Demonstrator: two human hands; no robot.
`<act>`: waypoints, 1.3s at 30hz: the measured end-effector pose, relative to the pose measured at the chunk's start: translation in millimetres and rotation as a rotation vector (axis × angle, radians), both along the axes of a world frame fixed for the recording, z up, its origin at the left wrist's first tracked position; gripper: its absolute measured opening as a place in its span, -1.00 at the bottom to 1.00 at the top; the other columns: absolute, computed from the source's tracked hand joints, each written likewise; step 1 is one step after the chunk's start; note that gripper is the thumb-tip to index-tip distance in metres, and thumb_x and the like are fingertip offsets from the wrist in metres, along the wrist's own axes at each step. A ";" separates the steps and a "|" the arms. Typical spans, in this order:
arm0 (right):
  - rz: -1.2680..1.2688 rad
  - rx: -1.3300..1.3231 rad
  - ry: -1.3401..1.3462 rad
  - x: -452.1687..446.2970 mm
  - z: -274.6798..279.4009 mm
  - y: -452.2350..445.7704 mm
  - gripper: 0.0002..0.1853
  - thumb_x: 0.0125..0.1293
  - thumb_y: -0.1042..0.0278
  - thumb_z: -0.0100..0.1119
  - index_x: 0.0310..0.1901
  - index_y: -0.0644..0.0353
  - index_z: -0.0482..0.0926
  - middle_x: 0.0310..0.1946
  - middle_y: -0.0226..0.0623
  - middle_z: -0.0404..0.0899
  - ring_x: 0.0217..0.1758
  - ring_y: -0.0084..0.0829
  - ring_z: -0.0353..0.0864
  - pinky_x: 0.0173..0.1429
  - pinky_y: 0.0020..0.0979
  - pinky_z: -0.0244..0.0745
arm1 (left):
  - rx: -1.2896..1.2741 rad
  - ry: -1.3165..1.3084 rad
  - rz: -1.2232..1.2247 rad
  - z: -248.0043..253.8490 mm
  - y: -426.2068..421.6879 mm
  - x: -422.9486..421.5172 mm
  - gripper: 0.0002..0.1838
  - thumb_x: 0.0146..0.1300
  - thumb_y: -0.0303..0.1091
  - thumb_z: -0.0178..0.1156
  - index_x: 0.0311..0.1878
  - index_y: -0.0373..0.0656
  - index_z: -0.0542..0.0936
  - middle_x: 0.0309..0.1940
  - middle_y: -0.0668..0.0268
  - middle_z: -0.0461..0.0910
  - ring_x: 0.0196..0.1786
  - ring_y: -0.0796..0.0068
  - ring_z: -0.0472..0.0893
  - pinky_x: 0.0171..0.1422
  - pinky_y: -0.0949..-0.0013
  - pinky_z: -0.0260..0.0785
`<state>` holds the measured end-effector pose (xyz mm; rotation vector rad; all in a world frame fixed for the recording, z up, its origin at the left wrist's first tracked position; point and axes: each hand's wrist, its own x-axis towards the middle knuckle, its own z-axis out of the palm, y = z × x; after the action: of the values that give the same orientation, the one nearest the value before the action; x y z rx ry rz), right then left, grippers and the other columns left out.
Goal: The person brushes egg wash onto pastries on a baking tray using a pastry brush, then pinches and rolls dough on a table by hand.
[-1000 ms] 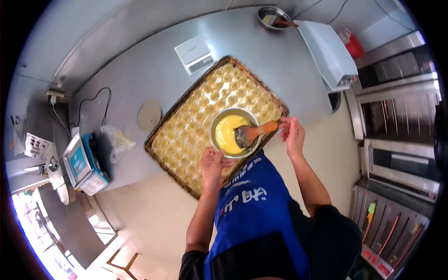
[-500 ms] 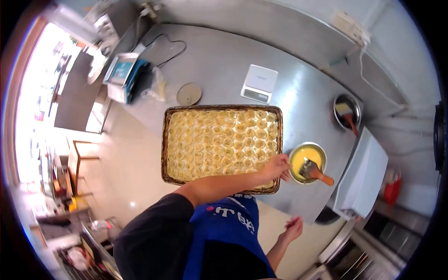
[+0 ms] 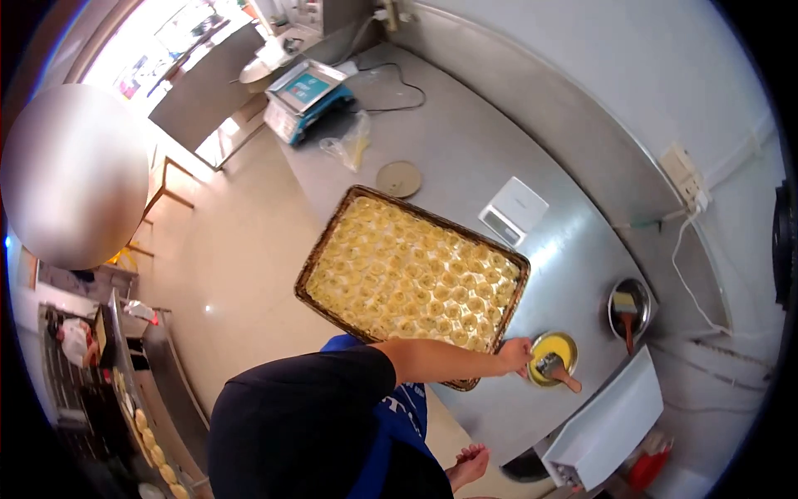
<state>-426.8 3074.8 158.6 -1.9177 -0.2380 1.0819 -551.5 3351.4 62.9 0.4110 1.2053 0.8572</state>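
While your left hand (image 3: 515, 356) touches the metal bowl (image 3: 574, 351), grip unclear, your right hand (image 3: 470, 466), half-open, empty, hangs near: apron (image 3: 418, 399), part-hidden white lettering (image 3: 405, 413); stainless-steel worktable (image 3: 499, 412); beige floor (image 3: 241, 266).

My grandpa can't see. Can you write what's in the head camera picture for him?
A left hand is at the rim of a bowl of yellow liquid, with a brush in it. Beside it, a tray full of pale round pieces sits on a metal table. The right hand is near the table's edge.
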 end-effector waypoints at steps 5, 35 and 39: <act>0.234 -0.042 0.104 20.6 -36.3 -8.6 -0.56 0.67 -0.16 0.13 -0.06 0.13 0.63 -0.39 -0.42 0.64 -0.44 -0.55 0.58 -0.40 -0.52 0.39 | -0.009 0.209 -0.050 54.9 -15.0 -8.4 -0.55 0.51 -0.07 0.37 0.12 -0.26 0.49 -0.23 0.10 0.71 -0.42 0.30 0.79 -0.37 0.23 0.75; 2.375 0.163 -0.487 -439.5 -141.2 -157.8 -0.56 0.54 -0.03 0.33 -0.14 0.25 0.88 -0.43 -0.37 0.81 -0.39 -0.55 0.72 -0.19 -0.36 0.64 | -1.029 1.122 0.773 -10.9 -959.7 -394.9 -0.06 0.27 0.44 0.37 0.54 -0.02 0.53 0.51 -0.06 0.51 0.65 -0.17 0.35 0.66 -0.50 0.04; 2.637 0.195 -0.609 -527.3 -149.7 -232.3 -0.40 0.54 -0.25 0.23 -0.30 0.19 0.91 -0.51 -0.30 0.80 -0.38 -0.50 0.79 -0.16 -0.36 0.70 | -0.834 0.964 0.824 -41.8 -1032.1 -385.4 -0.09 0.32 0.40 0.35 0.55 -0.05 0.52 0.46 -0.02 0.59 0.60 -0.09 0.43 0.64 -0.47 0.09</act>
<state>-954.1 2842.4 9.0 -0.5348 -3.4388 1.3244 -936.9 2319.4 21.1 -0.4774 2.5761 0.7311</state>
